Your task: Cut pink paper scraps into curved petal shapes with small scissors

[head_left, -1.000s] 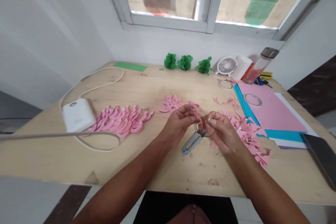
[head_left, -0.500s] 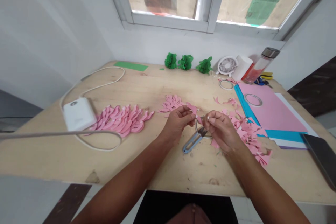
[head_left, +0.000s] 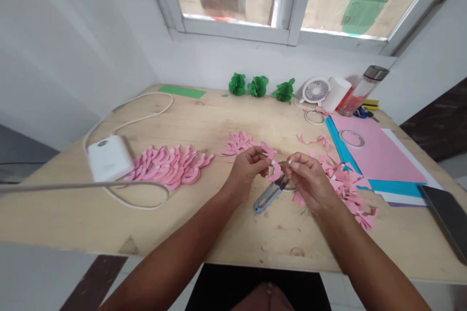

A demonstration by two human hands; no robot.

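Note:
My left hand [head_left: 247, 171] pinches a curved pink paper piece [head_left: 276, 171], with another bit of pink paper at the fingertips above it. Just to the right, my right hand [head_left: 310, 181] is closed in a pinch; a tiny white spot shows at its fingertips, too small to name. Below and between both hands lie thread snips [head_left: 270, 196] with a blue handle, near a roll of tape that the fingers partly cover. Small wavy pink paper cutouts [head_left: 239, 143] lie beyond my left hand. Larger curved pink cutouts [head_left: 171, 165] are spread in overlapping rows at the left.
Pink scraps [head_left: 348, 189] lie right of my right hand, beside stacked coloured sheets [head_left: 386, 155] bearing a tape roll [head_left: 351, 138]. A phone [head_left: 443, 218] rests at right. A power bank [head_left: 110, 158] with cable sits left. Green paper ornaments [head_left: 258, 87], a fan [head_left: 315, 91] and a bottle [head_left: 365, 90] stand behind.
The pink paper piece in my left hand has turned, so its curved shape now faces the camera more fully. My right hand has barely moved.

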